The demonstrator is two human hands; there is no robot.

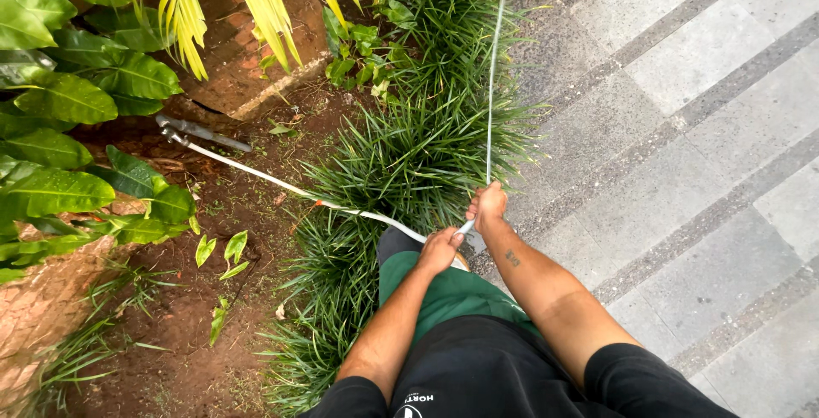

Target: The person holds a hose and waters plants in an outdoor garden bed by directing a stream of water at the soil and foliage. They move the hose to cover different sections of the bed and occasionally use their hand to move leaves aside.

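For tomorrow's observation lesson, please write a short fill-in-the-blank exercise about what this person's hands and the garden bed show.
1. Both the left hand and the right hand grip a thin white ____.
2. The pipe runs across bare soil to a grey ____ at its far end.
3. To the person's right lies grey stone ____.
4. The hands are above a clump of ____ with narrow dark green blades.

Missing words: pipe; fitting; paving; grass
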